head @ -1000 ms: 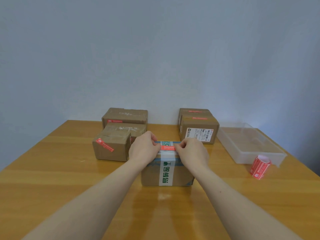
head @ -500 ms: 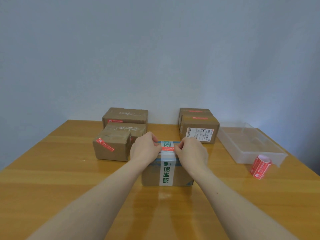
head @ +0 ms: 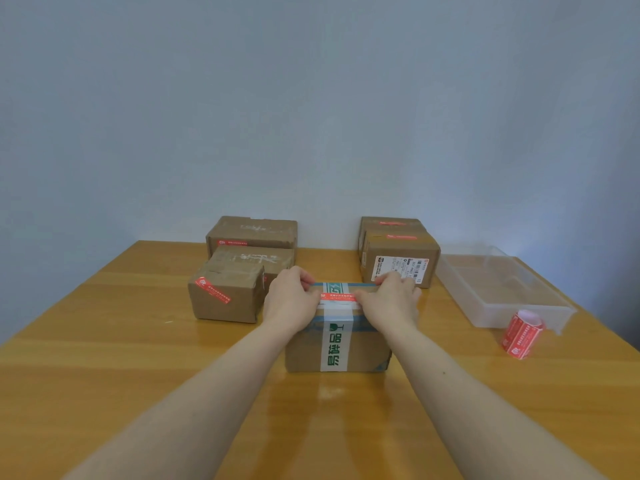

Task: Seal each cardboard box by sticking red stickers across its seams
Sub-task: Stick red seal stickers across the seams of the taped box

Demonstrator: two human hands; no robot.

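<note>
On the worktop I steady the near cardboard box, stiff and light I judge, my left hand and right hand pinching the ends of a thin, floppy red sticker laid across its top seam, best held by its tips.

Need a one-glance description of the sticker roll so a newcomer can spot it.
Start at the wooden table and go to its right edge, where a clear plastic tray sits. The sticker roll lies just in front of the tray's near corner. It is the only loose red cylinder; the other red stickers are flat on boxes.
</note>
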